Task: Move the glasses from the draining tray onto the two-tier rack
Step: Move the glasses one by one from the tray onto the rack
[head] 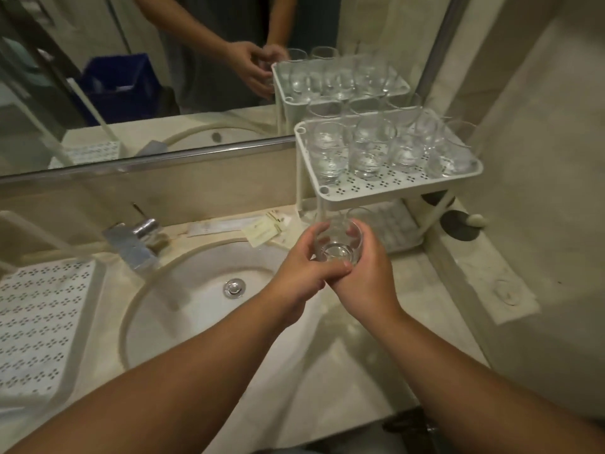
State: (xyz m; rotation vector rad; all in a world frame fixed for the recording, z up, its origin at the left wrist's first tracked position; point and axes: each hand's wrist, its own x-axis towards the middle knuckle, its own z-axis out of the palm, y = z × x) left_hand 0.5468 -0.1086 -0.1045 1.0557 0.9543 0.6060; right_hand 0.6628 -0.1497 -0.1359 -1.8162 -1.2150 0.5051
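A clear drinking glass (339,242) is held upright between both hands, just in front of the lower tier (397,231) of the white two-tier rack (330,188). My left hand (302,267) wraps its left side and my right hand (366,273) wraps its right side and base. Several clear glasses (370,152) stand on the rack's perforated upper tier. Another glass rim (358,213) shows on the lower tier behind the held one. The white perforated draining tray (42,322) lies at the left edge with no glass on its visible part.
A round white sink (209,309) with a metal drain lies between tray and rack, with a chrome tap (134,237) behind it. Small paper packets (262,227) lie on the counter by the rack. A mirror runs along the back; a wall corner and ledge stand right.
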